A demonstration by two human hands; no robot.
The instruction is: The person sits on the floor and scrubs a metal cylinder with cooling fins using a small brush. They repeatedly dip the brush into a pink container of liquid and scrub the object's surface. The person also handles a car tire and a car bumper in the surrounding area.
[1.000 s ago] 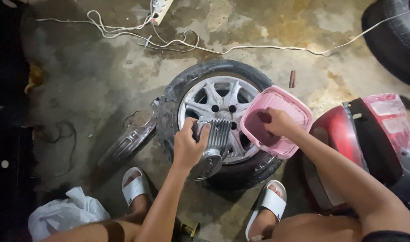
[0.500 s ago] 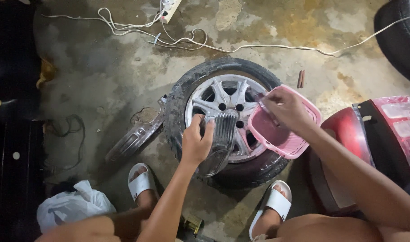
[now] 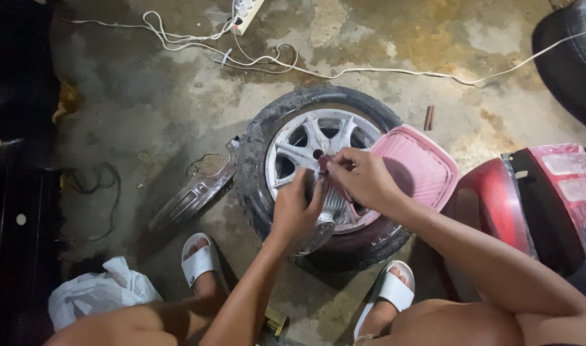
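While both hands [image 3: 331, 192] pinch one grille part [image 3: 328, 214], one wheel [image 3: 318, 173] bears one pink basket [image 3: 421, 170]; two sandals.

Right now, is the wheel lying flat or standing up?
Lying flat: the wheel shows its spoked face upward on the floor, a pink basket resting on it.

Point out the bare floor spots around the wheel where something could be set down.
Bare concrete lies left of the wheel, between the white cable and the plastic bag. Another patch sits beyond the pink basket, near the two brown sticks. The wheel top is crowded by both hands.
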